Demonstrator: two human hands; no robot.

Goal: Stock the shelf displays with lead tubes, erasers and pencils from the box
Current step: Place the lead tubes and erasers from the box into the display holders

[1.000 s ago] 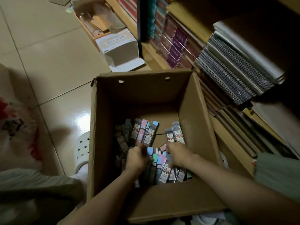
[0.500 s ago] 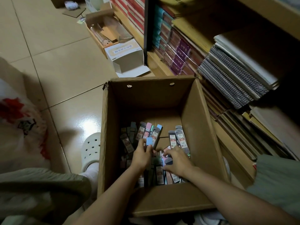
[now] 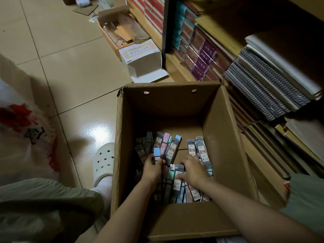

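An open cardboard box (image 3: 226,130) stands on the floor with several lead tubes (image 3: 199,149) lying loose on its bottom, grey with coloured caps. Both my hands are down inside it. My left hand (image 3: 151,170) grips a lead tube with a blue cap (image 3: 156,153), held upright above the pile. My right hand (image 3: 193,170) lies on the tubes at the near right, fingers curled around a grey tube (image 3: 178,179). No erasers or pencils show in the box.
Shelves (image 3: 175,65) of notebooks and wrapped packs fill the right side, close to the box. A white carton (image 3: 142,58) and an open tray of goods (image 3: 121,34) sit on the tiled floor beyond. A plastic bag (image 3: 22,130) and my white shoe (image 3: 103,162) are at left.
My left hand has lifted a blue-capped tube out of the pile. My right hand shifted a little over the tubes. The camera view has tilted up, showing more floor and shelf.
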